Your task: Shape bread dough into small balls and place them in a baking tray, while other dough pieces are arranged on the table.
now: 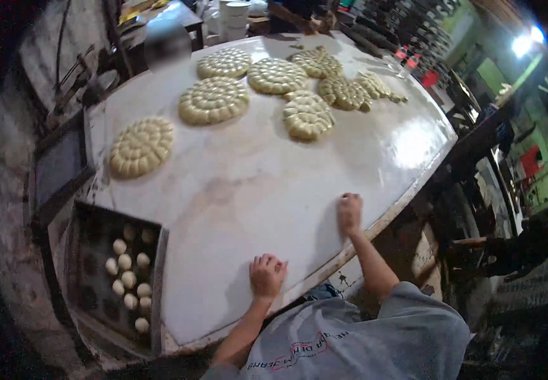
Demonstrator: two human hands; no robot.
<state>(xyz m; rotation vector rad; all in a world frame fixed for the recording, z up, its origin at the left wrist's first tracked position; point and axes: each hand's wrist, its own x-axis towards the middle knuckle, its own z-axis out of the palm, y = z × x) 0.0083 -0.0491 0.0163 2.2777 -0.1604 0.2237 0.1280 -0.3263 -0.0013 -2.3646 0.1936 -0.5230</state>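
Note:
My left hand [267, 276] rests palm down on the white tabletop [242, 218] near its front edge, fingers curled and the thumb at the right side. Farther right, close to the table's right edge, my right hand [350, 214] is closed with its knuckles up against the surface. Whatever lies under either palm is hidden. To the left of my left hand, a dark tray [159, 278] holds several round pale dough balls [128, 278], grouped toward its middle and right side.
Across the far table lie several flat round clusters of dough balls, among them one at the left [142, 147] and one nearer the middle [307, 115]. Another dark tray [63, 161] stands at the left edge. Bottles with red labels [407, 62] stand far right; a person's hands [315, 25] show at the far edge.

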